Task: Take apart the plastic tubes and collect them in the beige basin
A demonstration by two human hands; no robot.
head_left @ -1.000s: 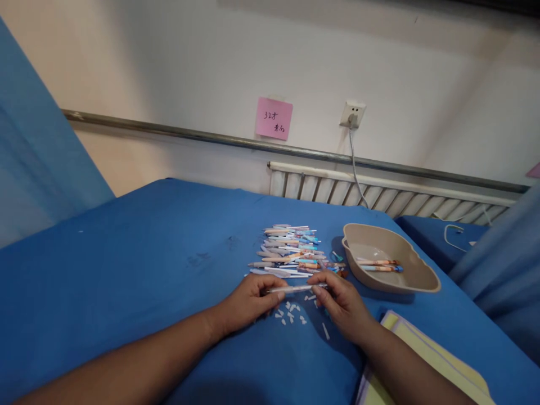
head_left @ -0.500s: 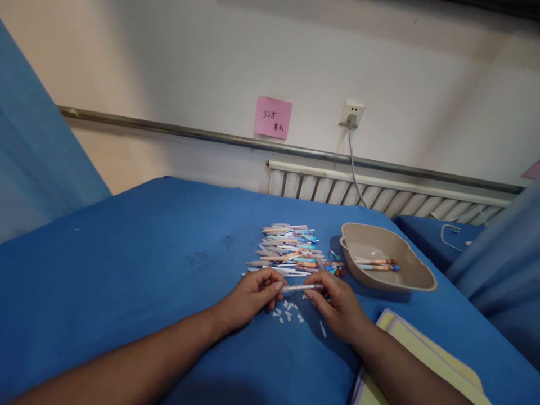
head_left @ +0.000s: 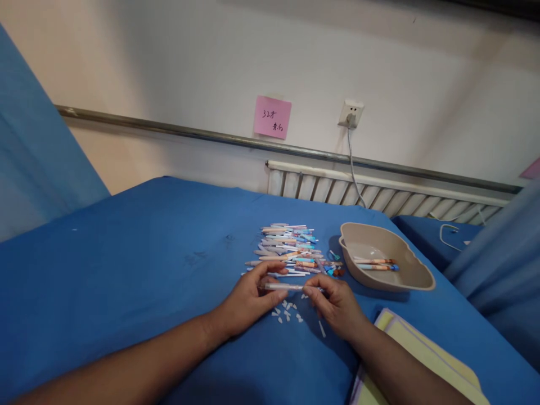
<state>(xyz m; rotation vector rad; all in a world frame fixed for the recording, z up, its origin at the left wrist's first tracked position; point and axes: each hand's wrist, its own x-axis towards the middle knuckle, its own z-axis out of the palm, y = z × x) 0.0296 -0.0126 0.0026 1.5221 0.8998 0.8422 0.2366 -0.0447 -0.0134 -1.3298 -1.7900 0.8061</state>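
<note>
**Blue-covered worktop (head_left: 147,264) against a pale wall (head_left: 189,62): a pen (head_left: 284,286) lies level between two hands**

The pen is held just above the worktop, its long axis running close to 9-to-3 o'clock. The right hand (head_left: 337,304) has it at its 9 o'clock, fingers pinching the pen near its right end. From the left hand (head_left: 247,292) it runs out toward 3 o'clock; thumb and forefinger are spread, one below and one above, and I cannot tell whether the other fingers press it. Both hands are about equally near.

At the pen's 6 o'clock lie small white pieces (head_left: 287,312); at 12, just beyond, a heap of pens (head_left: 282,244). Small coloured parts (head_left: 335,271) sit at 2 o'clock, and a beige basin (head_left: 411,281) with pens (head_left: 377,267) inside lies past them, between 2 and 3. Toward 4 is a yellow cloth (head_left: 430,354), partly covered by the right forearm and cut off below.

The pen's left tip is hard to make out among the fingers; the right end is mostly hidden, and the heap's nearest row is partly covered.
</note>
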